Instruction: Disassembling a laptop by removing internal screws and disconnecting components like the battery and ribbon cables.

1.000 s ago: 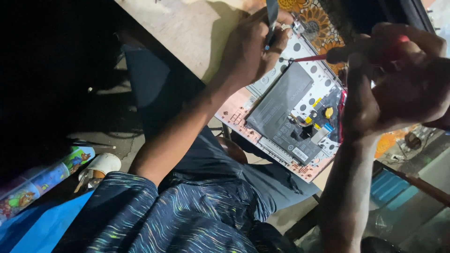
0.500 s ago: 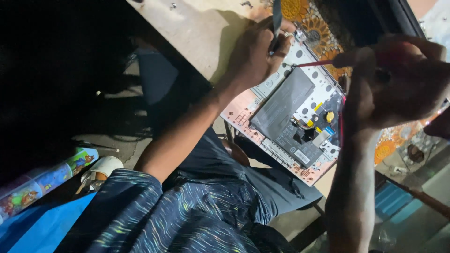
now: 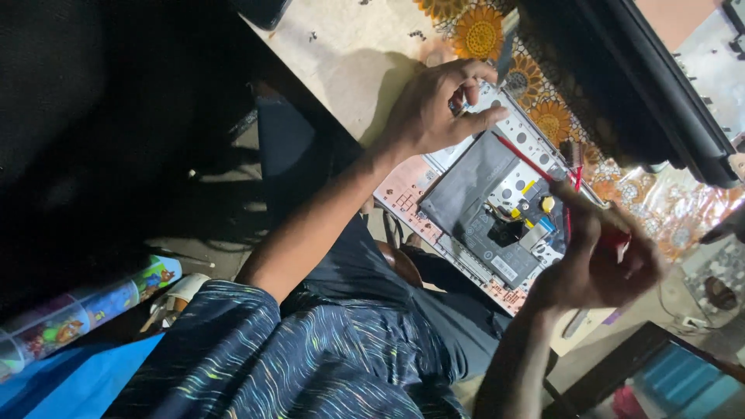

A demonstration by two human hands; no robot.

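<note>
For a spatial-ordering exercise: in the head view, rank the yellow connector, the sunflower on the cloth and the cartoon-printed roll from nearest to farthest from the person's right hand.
1. Yellow connector, on the opened device, just left of the right hand.
2. Sunflower, top of the cloth.
3. Cartoon-printed roll, far left on the floor.

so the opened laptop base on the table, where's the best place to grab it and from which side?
Probably the long near edge of the laptop base, from the person's side. That edge overhangs the table, so fingers can likely get under it. The exposed battery and small parts fill the middle, the left hand covers the far corner, and the right hand, holding a red tool, blocks the other end.
</note>
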